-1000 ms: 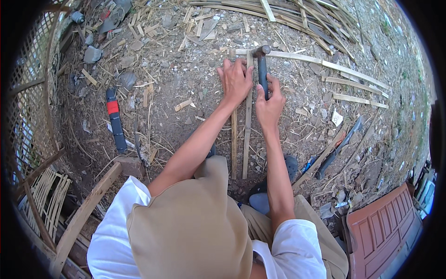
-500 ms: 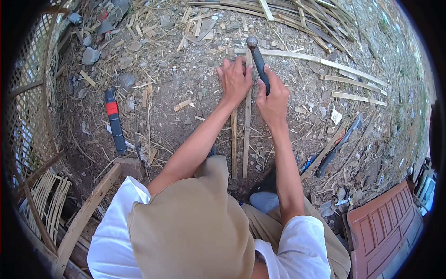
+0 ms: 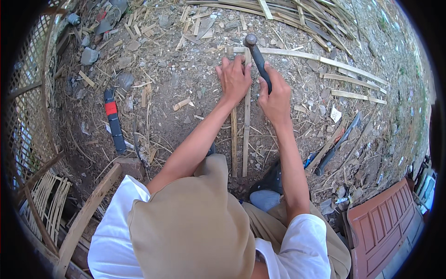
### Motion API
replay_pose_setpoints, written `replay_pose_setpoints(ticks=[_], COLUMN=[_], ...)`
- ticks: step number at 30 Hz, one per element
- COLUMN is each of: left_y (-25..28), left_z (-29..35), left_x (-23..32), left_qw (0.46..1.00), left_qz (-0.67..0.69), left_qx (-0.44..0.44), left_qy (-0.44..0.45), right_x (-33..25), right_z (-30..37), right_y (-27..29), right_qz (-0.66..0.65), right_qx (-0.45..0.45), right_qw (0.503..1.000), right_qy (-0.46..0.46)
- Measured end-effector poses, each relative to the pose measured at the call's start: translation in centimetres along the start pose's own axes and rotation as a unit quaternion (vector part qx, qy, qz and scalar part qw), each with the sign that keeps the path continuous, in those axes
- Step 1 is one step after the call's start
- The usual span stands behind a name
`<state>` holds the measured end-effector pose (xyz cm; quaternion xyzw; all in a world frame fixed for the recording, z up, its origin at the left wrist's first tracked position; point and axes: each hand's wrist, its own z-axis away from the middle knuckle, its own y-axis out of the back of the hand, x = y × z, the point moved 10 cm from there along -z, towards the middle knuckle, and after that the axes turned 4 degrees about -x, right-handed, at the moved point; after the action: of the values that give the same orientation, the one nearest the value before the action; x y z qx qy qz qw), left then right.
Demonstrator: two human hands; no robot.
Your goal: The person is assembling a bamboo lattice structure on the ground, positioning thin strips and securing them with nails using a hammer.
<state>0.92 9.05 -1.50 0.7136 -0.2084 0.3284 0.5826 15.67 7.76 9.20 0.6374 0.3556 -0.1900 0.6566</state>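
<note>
In my right hand is a hammer, fingers closed round its dark handle. Its round metal head points away from me, just over the upper end of a thin wooden slat. My left hand is closed over the far part of this slat, its bent fingers pressing where the pieces meet. A second slat runs beside the first, partly under the left hand. A long crosswise strip lies at their far ends and reaches out to the right. Whether a nail sits under my left fingertips is hidden.
More loose strips lie to the right, and a pile of slats at the back. A black-and-red long object rests on the littered ground at left. A lattice panel, a wooden beam and a brown panel flank me.
The hammer head has risen slightly and tilted a little to the left, and my right hand has shifted slightly right. My left hand stays nearly in place on the slats.
</note>
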Motion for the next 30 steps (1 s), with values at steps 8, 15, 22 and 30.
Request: replay_pose_setpoints(ticks=[8, 15, 22, 30], left_y=[-0.2, -0.3, -0.4, -0.3], left_z=[-0.4, -0.4, 0.1, -0.1], left_x=[0.1, -0.2, -0.1, -0.3], left_qw=[0.999, 0.999, 0.999, 1.0], left_qz=[0.004, 0.011, 0.014, 0.009], left_qx=[-0.043, -0.019, -0.027, -0.012], left_qy=[0.023, 0.023, 0.021, 0.019], right_x=[-1.6, -2.2, -0.8, 2.0], right_z=[0.1, 0.2, 0.5, 1.0], right_y=[0.5, 2.3, 0.6, 0.8], right_qz=[-0.008, -0.044, 0.012, -0.002], right_qx=[0.006, 0.075, -0.007, 0.015], right_qw=[0.998, 0.989, 0.997, 0.999], right_qy=[0.069, 0.117, 0.075, 0.041])
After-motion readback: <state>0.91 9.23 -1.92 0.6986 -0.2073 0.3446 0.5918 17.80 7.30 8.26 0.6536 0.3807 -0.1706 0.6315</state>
